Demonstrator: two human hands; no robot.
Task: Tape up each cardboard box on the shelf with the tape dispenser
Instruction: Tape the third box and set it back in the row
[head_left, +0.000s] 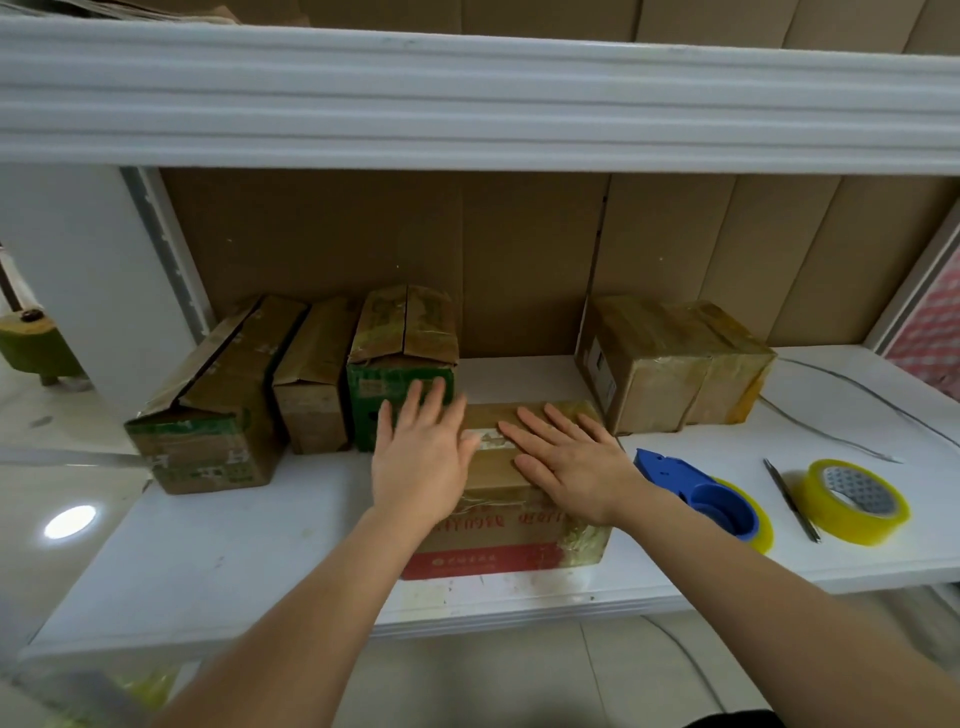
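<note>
Head view, both hands flat on box (511, 499); tape dispenser (701, 493) beside right hand (571, 462)

Single head view — close, forward and down onto the shelf (208, 561).

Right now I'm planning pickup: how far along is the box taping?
Done: the two boxes at right look wrapped in tape. In hand: both hands lie flat on the middle box. Left: three boxes at left show open seams; the tape dispenser lies idle.
</note>
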